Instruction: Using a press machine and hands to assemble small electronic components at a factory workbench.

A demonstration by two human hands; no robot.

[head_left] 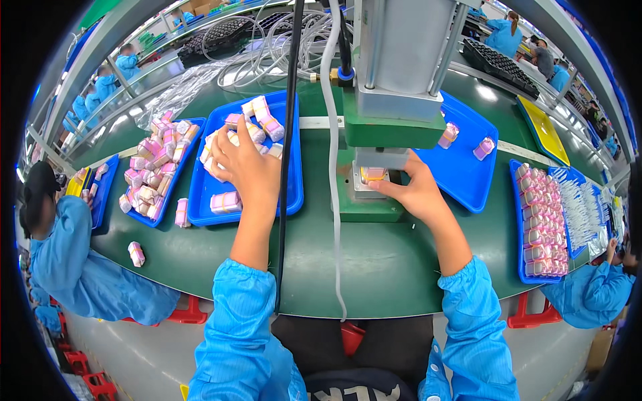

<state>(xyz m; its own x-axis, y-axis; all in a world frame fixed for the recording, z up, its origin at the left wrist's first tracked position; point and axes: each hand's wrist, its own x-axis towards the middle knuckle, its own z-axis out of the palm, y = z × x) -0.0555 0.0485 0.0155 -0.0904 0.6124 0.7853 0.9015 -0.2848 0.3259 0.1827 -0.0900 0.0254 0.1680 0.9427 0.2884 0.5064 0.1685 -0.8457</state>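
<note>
My left hand (249, 167) reaches over a blue tray (291, 194), fingers spread and curved above several small pink-and-white blocks with yellowish bands (267, 120). Whether its fingertips touch one cannot be made out. My right hand (418, 189) is at a green bench press (394, 130), its thumb against a similar block (373, 174) seated in the metal fixture (361, 194). The fingers curl around the far side and are partly hidden. Just above that block sits the press's metal head (381, 158). A single block (225, 202) lies near the left tray's front edge.
Right of the press, another blue tray (461, 180) holds two blocks. Farther right stands a tray packed with blocks (542, 227). A heaped tray (160, 160) and a loose block (136, 254) lie left. A black cable (289, 174) and a grey hose (334, 200) hang before me. Co-workers sit both sides.
</note>
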